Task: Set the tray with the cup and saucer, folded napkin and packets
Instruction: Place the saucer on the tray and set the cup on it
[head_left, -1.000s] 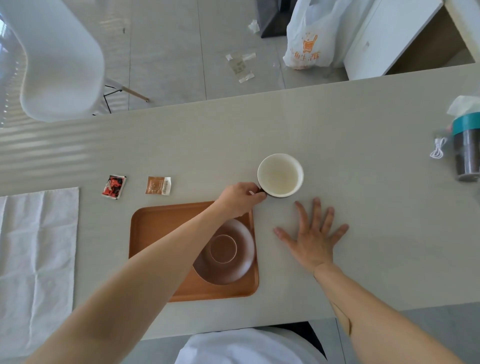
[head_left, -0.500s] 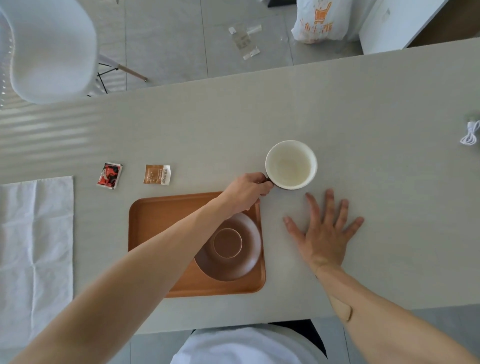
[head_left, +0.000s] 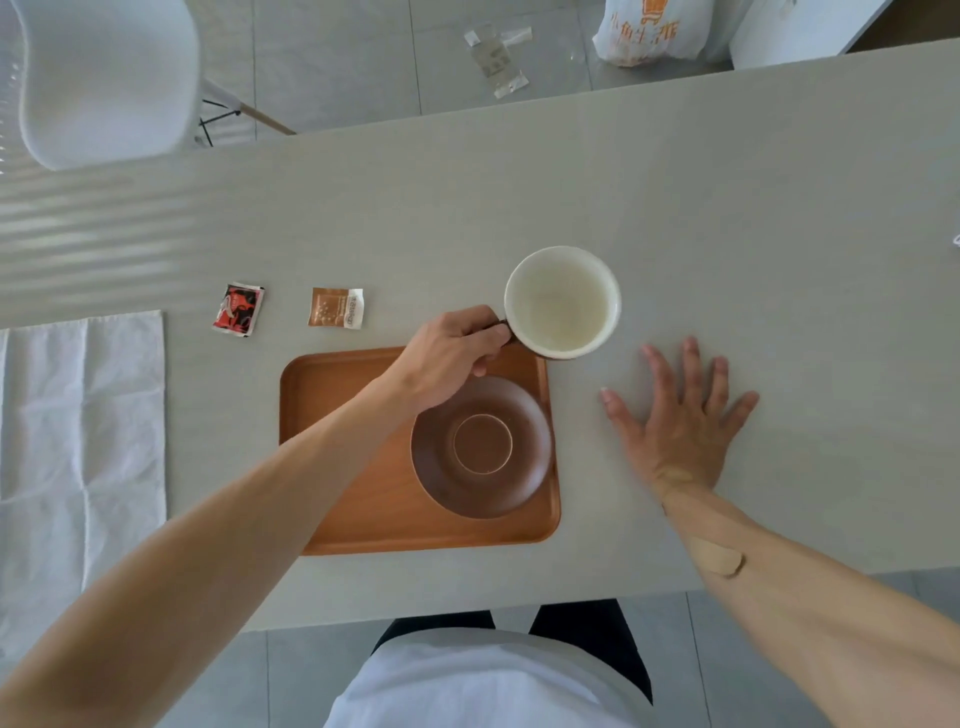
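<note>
Pinching the handle of the cup (head_left: 562, 301) at frame centre, the left hand (head_left: 451, 352) positions it for the saucer (head_left: 481, 447) on the tray (head_left: 332, 384) below; the right hand (head_left: 680, 423) lies flat, fingers splayed, steadying on the bench (head_left: 727, 234). Packets (head_left: 238, 309) and napkin (head_left: 83, 415) wait at left.

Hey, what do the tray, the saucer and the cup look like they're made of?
Tray: probably wood or a wood-look laminate; warm orange-brown, faint grain, satin sheen.
Saucer: likely glazed ceramic; dark brown, smooth, with a soft reflection and a thin pale ring.
Cup: likely glazed ceramic too; glossy cream inside, dark outside and handle, held by the left hand.
</note>
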